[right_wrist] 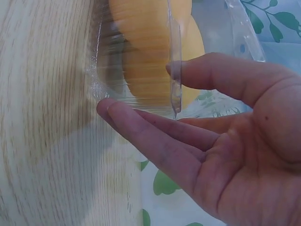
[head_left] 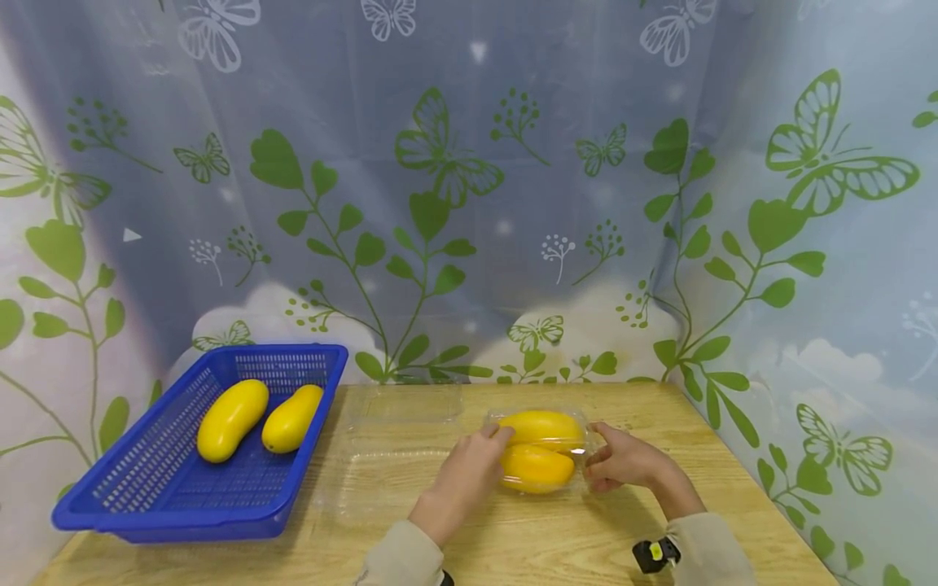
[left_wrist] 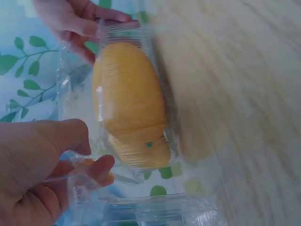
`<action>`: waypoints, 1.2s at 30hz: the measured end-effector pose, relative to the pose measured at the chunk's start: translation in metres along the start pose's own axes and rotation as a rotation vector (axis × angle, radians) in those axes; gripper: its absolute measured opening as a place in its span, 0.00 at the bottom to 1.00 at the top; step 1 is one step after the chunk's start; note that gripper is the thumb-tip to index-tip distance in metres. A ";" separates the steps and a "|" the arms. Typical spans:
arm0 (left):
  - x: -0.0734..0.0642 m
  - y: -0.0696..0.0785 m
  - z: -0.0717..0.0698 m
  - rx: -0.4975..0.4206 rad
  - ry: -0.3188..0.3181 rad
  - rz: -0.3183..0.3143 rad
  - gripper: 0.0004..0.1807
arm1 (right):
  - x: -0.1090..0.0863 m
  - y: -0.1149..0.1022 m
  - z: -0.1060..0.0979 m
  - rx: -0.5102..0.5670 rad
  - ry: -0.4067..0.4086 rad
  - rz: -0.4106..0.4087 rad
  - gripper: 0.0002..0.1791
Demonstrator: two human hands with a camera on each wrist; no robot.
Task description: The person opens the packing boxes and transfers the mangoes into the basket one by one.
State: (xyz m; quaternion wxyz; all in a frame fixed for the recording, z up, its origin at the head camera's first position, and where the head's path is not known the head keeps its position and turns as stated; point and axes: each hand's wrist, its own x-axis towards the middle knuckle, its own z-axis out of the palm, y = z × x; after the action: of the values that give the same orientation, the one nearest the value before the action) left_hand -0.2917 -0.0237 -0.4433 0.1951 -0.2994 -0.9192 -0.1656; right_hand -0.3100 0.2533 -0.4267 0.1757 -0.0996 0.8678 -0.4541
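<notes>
A clear plastic box (head_left: 582,448) on the wooden table holds two smooth, elongated yellow fruits (head_left: 544,470) lying side by side. My left hand (head_left: 469,476) grips the box's left end, thumb and fingers bent at its edge. At the opposite end, my right hand (right_wrist: 230,127) has its thumb on the rim and fingertips low against the wall, pinching the end between them. A clear plastic flap (right_wrist: 244,28) rises beyond the fruits in the right wrist view. The left wrist view shows a small green mark on one fruit (left_wrist: 136,150).
A blue basket (head_left: 198,533) with two more yellow fruits (head_left: 233,421) stands at the left of the table (head_left: 703,431). Between it and my left hand lies an open clear plastic container (head_left: 388,456). A patterned curtain (head_left: 469,163) hangs right behind the table.
</notes>
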 end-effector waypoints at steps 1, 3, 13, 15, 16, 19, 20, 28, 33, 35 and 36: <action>0.000 -0.001 -0.001 -0.020 0.005 -0.007 0.22 | 0.000 0.000 0.000 -0.003 -0.001 0.001 0.53; 0.001 -0.001 -0.002 -0.047 0.011 -0.008 0.23 | -0.001 0.000 0.000 -0.008 -0.007 -0.002 0.54; 0.001 -0.006 -0.012 -0.162 0.063 -0.034 0.21 | -0.003 0.004 -0.002 0.028 -0.055 0.037 0.58; 0.001 -0.007 -0.014 -0.176 0.070 -0.045 0.23 | -0.002 0.005 -0.003 0.046 -0.057 0.050 0.57; 0.001 -0.008 -0.015 -0.185 0.071 -0.052 0.24 | -0.002 0.006 -0.004 0.055 -0.058 0.056 0.55; 0.001 -0.009 -0.018 -0.219 0.075 -0.075 0.28 | -0.001 0.007 -0.006 0.072 -0.045 0.072 0.50; 0.001 -0.009 -0.018 -0.226 0.078 -0.081 0.29 | -0.001 0.007 -0.006 0.078 -0.041 0.074 0.49; 0.002 -0.012 -0.021 -0.258 0.114 -0.108 0.37 | 0.001 0.013 -0.009 0.144 -0.063 0.062 0.44; 0.003 -0.013 -0.020 -0.265 0.145 -0.110 0.44 | 0.003 0.015 -0.008 0.152 -0.063 0.070 0.44; 0.003 -0.013 -0.019 -0.265 0.151 -0.114 0.46 | 0.004 0.016 -0.008 0.151 -0.055 0.080 0.44; 0.003 -0.014 -0.020 -0.265 0.151 -0.115 0.46 | 0.004 0.016 -0.007 0.152 -0.049 0.084 0.43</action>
State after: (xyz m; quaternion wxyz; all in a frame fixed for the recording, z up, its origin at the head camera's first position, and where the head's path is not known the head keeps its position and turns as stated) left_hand -0.2972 -0.0411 -0.4275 0.2128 -0.2559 -0.8877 -0.3182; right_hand -0.3169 0.2663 -0.4370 0.2229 -0.0607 0.8297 -0.5081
